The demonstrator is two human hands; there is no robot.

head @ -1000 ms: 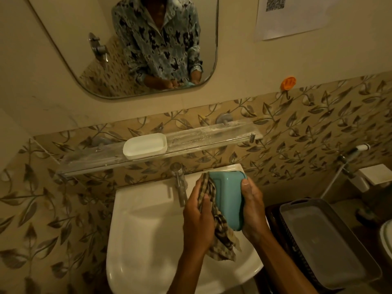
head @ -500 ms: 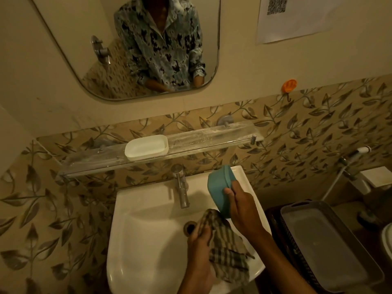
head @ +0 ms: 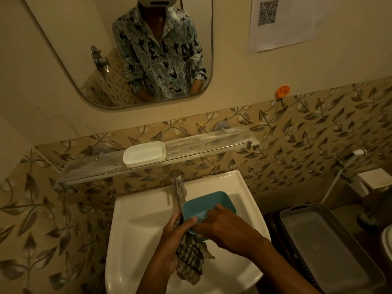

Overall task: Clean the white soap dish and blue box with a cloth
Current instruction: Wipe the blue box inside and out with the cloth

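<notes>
- The sink (head: 146, 211) sits against the wall, with the tap (head: 177, 187) standing at the middle of its back rim.
- The shelf (head: 212, 143) runs along the wall above and behind the tap.
- The soap dish (head: 144, 153) lies on the shelf, left of its middle.
- The mirror (head: 84, 49) hangs above the shelf; a paper sheet (head: 284, 22) is stuck to the wall to its right.
- A hook (head: 282, 91) sits on the wall below the sheet.
- Over the basin, the box (head: 209, 203) is held by 2 hands: the left hand (head: 178, 230) at its near left, the right hand (head: 220, 224) at its near right.
- The cloth (head: 191, 259) hangs below the box, seemingly pinched under the left hand.
- A tray (head: 322, 247) rests on a basket (head: 284, 240) right of the sink.
</notes>
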